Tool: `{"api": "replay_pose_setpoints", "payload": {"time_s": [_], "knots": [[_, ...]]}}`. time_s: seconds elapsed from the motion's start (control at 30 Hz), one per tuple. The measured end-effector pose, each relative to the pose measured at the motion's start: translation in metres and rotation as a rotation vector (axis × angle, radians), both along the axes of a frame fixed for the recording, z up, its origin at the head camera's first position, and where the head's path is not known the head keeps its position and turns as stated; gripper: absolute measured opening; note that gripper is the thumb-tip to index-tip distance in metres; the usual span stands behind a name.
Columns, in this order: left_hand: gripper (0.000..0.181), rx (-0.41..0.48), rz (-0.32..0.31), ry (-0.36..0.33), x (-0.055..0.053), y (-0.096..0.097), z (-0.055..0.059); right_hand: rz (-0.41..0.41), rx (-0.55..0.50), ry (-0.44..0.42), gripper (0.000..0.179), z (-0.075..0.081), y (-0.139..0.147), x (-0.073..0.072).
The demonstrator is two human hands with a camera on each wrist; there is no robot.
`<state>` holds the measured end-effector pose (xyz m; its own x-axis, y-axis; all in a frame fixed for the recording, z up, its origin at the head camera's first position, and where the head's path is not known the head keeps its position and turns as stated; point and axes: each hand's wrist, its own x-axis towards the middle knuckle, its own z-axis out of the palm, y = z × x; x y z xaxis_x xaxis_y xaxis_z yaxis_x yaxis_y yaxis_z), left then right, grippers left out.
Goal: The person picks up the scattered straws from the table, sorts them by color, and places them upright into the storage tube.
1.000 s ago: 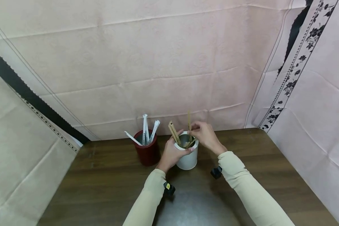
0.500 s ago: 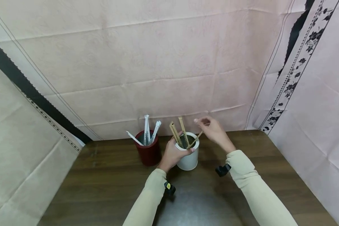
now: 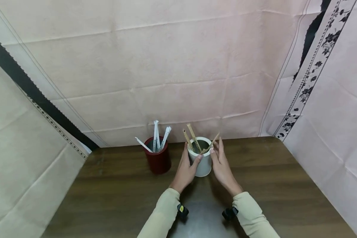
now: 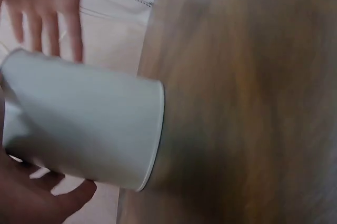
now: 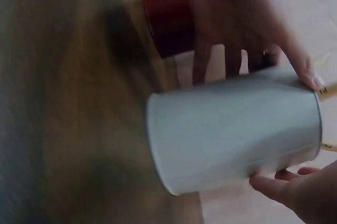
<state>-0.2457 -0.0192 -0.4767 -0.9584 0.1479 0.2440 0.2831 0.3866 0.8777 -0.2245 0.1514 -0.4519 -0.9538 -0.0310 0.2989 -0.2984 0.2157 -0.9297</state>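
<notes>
In the head view my left hand (image 3: pixel 185 168) holds the white cup (image 3: pixel 204 165), its thumb along the front rim and its fingers behind the left side. Several slim tan sticks with dark print (image 3: pixel 194 135) lean inside the cup; their exact kind is unclear. My right hand (image 3: pixel 223 165) is at the cup's right side, fingers mostly straight, thumb near the rim. Fingertips of the right hand (image 5: pixel 295 190) touch the cup wall in the right wrist view. Whether the cup's base rests on the table cannot be told.
A dark red cup (image 3: pixel 158 163) stands left of the white one, holding several white paper-wrapped sticks (image 3: pixel 156 135). Both cups are near the back edge of the brown wooden table (image 3: pixel 122 198). Pale cloth (image 3: pixel 166 66) hangs behind and at both sides.
My right hand has let go of a tan stick and come down to the cup's right side. The white cup has shifted slightly right and turned; the left hand stays on it.
</notes>
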Motion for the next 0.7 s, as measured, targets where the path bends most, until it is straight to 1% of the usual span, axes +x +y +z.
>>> {"api": "replay_pose_setpoints", "payload": {"time_s": [0.07,0.17,0.23,0.27,0.33,0.4,0.47,0.53,0.63,0.7], "knots": [[0.089,-0.016,0.017,-0.007,0.002,0.003,0.001,0.013,0.055,-0.021,0.070,-0.005,-0.002,-0.001],[0.085,-0.017,0.013,-0.022,0.004,0.004,0.005,0.008,0.131,-0.046,0.073,-0.010,-0.001,-0.006],[0.083,-0.014,0.002,-0.045,0.007,0.001,0.009,0.001,0.164,-0.057,0.076,-0.011,0.001,-0.010],[0.081,-0.013,-0.005,-0.046,0.008,-0.001,0.012,-0.009,0.178,-0.060,0.078,-0.011,0.003,-0.012],[0.077,-0.041,0.005,-0.046,0.012,-0.009,0.018,-0.036,0.216,-0.060,0.080,-0.011,0.008,-0.015],[0.071,-0.087,0.029,-0.024,0.017,-0.020,0.025,-0.074,0.259,-0.059,0.082,-0.010,0.012,-0.017],[0.066,-0.134,0.059,0.013,0.023,-0.031,0.031,-0.108,0.290,-0.067,0.083,-0.008,0.015,-0.020],[0.062,-0.174,0.089,0.031,0.029,-0.042,0.035,-0.136,0.305,-0.082,0.082,-0.006,0.019,-0.021],[0.057,-0.252,0.143,0.076,0.041,-0.060,0.037,-0.161,0.315,-0.087,0.078,-0.005,0.025,-0.021],[0.053,-0.322,0.191,0.108,0.049,-0.073,0.036,-0.172,0.337,-0.055,0.074,-0.004,0.030,-0.017]]}}
